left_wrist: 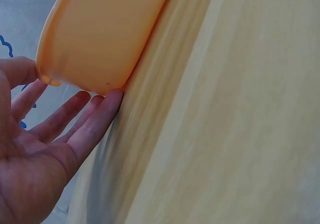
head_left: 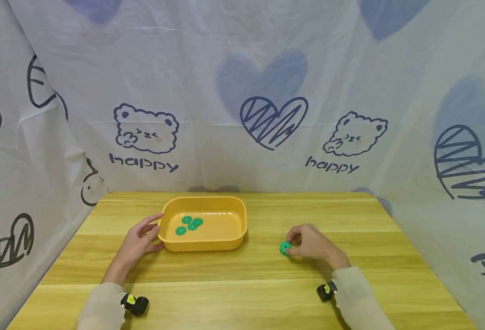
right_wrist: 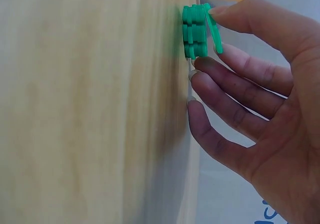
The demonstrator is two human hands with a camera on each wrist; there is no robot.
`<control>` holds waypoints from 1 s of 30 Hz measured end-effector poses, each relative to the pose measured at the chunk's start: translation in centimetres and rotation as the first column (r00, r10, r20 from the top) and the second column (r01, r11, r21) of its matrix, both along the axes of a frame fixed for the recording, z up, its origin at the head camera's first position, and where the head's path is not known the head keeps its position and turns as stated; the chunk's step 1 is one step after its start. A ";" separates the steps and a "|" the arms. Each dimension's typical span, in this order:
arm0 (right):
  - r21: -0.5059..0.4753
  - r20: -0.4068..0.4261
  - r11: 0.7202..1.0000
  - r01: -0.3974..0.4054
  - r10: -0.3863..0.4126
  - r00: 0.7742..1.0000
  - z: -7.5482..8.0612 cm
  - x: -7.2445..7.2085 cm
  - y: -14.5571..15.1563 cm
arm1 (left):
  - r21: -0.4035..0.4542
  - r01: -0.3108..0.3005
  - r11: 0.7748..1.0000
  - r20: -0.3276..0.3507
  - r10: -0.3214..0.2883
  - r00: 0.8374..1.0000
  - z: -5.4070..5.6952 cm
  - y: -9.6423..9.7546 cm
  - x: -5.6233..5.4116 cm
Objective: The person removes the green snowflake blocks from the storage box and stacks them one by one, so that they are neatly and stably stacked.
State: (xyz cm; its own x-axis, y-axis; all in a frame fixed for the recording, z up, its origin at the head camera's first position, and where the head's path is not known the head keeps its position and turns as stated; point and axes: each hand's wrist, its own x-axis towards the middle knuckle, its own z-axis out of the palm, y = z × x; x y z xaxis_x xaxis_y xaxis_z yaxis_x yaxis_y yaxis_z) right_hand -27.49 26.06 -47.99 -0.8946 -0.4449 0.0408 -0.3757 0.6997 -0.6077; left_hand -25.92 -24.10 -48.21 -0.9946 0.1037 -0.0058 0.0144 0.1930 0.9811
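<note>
My right hand (head_left: 314, 243) pinches a thin green notched plastic disc (right_wrist: 214, 29) between thumb and index finger. That disc is tilted off a small stack of like green discs (right_wrist: 192, 34) standing on the table. The other fingers are bent loosely below the stack. At the left end of a yellow-orange plastic bin (head_left: 203, 245), my left hand (head_left: 137, 240) has its fingers spread and mostly straight, with fingertips touching the rim and lower wall. Inside the bin's left half lie several green discs (head_left: 192, 226), flat on the bottom and partly overlapping.
The bin stands on a wood-grain table (head_left: 234, 293), toward the back left. Behind and at both sides hangs a white cloth (head_left: 209, 151) printed with hearts and bears. Small black cameras (head_left: 137, 305) are strapped at the wrists.
</note>
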 end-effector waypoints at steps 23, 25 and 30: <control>0.030 -0.007 1.000 0.001 -0.001 1.000 0.1 0.1 -0.1 | -0.022 -0.007 1.000 0.027 0.008 1.000 -0.2 0.0 -0.2; 0.032 -0.008 0.999 0.001 -0.001 1.000 0.1 0.1 -0.1 | -0.022 -0.008 1.000 0.029 0.009 1.000 -0.2 0.0 -0.2; 0.035 -0.012 0.999 0.002 -0.001 1.000 0.3 0.2 -0.1 | -0.021 -0.010 1.000 0.027 0.010 1.000 0.0 0.1 -0.1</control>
State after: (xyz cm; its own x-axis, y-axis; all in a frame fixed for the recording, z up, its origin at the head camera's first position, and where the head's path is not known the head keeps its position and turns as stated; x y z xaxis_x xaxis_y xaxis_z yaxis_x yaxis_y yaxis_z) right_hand -27.33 25.92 -47.71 -0.8949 -0.4449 0.0355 -0.3815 0.7213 -0.5780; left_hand -26.01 -24.03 -48.19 -0.9951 0.0931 -0.0345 -0.0139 0.2138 0.9768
